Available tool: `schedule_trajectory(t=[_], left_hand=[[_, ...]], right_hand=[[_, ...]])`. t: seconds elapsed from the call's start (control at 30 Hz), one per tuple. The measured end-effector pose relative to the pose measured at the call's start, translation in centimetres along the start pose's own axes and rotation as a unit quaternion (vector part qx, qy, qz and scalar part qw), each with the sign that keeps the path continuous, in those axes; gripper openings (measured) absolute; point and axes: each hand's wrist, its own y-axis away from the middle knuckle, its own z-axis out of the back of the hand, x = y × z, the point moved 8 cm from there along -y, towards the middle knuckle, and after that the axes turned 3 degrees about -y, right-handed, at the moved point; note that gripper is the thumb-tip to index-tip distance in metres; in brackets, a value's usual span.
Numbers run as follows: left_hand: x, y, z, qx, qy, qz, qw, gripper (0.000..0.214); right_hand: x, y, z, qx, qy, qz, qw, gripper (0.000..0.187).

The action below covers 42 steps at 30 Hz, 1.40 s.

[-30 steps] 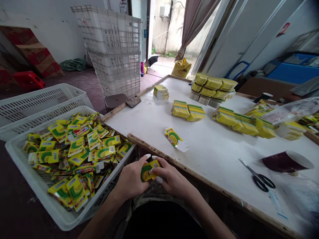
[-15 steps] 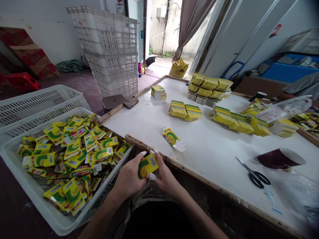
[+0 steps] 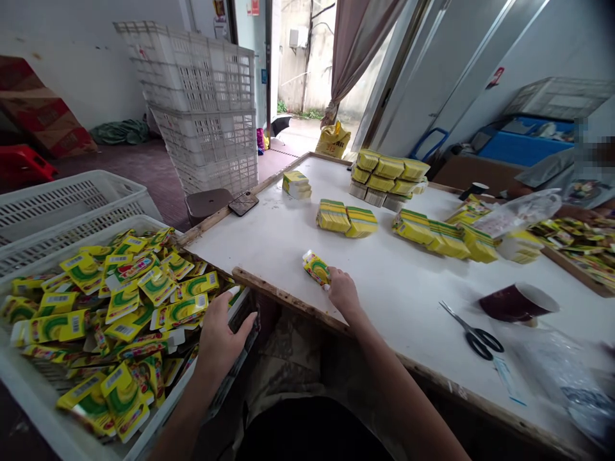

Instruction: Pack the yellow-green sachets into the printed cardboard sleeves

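My right hand rests on the white table near its front edge. Its curled fingers are closed on a flat yellow-and-green packet that lies on the tabletop. My left hand reaches left over the rim of a white plastic crate, with fingers stretched out and nothing in them. It hovers just above the loose packets that fill the crate.
Bundled packet stacks sit mid-table. Scissors, a dark red cup and a clear plastic bag lie at the right. A phone lies on the table's left edge, with a stool and stacked empty crates beyond.
Both hands held one packet in front of me. Now my right hand has carried it onto the table, and my left hand has let go and moved to the crate.
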Motion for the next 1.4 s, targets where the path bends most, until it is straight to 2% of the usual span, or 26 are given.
schedule_trajectory(t=[0.13,0.27,0.47,0.53,0.6,0.67,0.73,0.77,0.83,0.93,1.0,1.07,1.13,1.2,1.27,1.3,1.33,1.4], left_hand=[[-0.3,0.2,-0.5,0.014,0.041,-0.016,0.999,0.042],[-1.2,0.6,-1.6,0.062,0.085,-0.029,0.994,0.033],[-2.0,1.6,-3.9,0.162,0.189,0.024,0.968,0.028],[-2.2,2.3,-5.2,0.198,0.255,0.059,0.944,0.031],[-2.7,2.8,-6.4,0.208,0.357,0.105,0.905,0.047],[-3.1,2.8,-7.0,0.160,0.478,0.159,0.849,0.066],[-3.0,2.6,-7.0,0.080,0.577,0.222,0.782,0.068],[-2.9,2.5,-6.8,0.043,0.610,0.245,0.753,0.066],[-2.7,2.3,-6.1,-0.008,0.641,0.264,0.721,0.064],[-2.4,1.9,-4.2,-0.059,0.634,0.236,0.734,0.062],[-1.9,1.9,-3.3,-0.088,0.622,0.230,0.744,0.063],[-1.9,1.8,-3.0,-0.092,0.617,0.235,0.745,0.066],[-2.3,1.6,-3.2,-0.077,0.628,0.245,0.735,0.066],[-2.7,1.5,-3.6,-0.066,0.652,0.252,0.712,0.058],[-2.7,1.6,-4.1,-0.070,0.671,0.265,0.689,0.050],[-2.6,1.7,-4.3,-0.071,0.669,0.272,0.688,0.048],[-2.4,1.9,-4.5,-0.069,0.653,0.274,0.703,0.047],[-2.0,2.1,-4.5,-0.051,0.590,0.261,0.763,0.049]], right_hand=[[-0.3,0.1,0.2,0.021,-0.024,0.031,0.999,0.049],[-0.4,0.3,0.0,0.003,-0.072,0.038,0.997,0.053],[-0.8,0.6,0.4,-0.028,-0.217,0.040,0.975,0.045],[-0.2,1.3,1.0,-0.033,-0.276,0.046,0.959,0.043],[1.4,2.7,1.7,-0.034,-0.330,0.057,0.942,0.043],[4.1,4.8,1.8,-0.016,-0.374,0.079,0.924,0.043],[7.4,7.2,1.0,0.039,-0.406,0.112,0.906,0.040],[9.2,8.5,0.1,0.095,-0.438,0.129,0.884,0.042],[11.0,10.3,-1.0,0.132,-0.519,0.103,0.838,0.038],[11.9,11.4,-1.8,0.166,-0.621,0.055,0.764,0.035],[12.3,11.6,-1.9,0.209,-0.668,0.042,0.713,0.041],[12.7,11.9,-1.9,0.260,-0.700,0.035,0.664,0.048],[13.4,12.4,-2.2,0.299,-0.704,0.035,0.643,0.050],[14.1,13.1,-2.8,0.306,-0.684,0.051,0.660,0.047],[14.6,13.6,-3.5,0.280,-0.647,0.068,0.706,0.046],[14.7,13.6,-3.8,0.260,-0.628,0.070,0.730,0.048],[14.7,13.6,-4.1,0.243,-0.613,0.066,0.749,0.050],[14.3,13.1,-4.4,0.217,-0.595,0.051,0.773,0.048]])
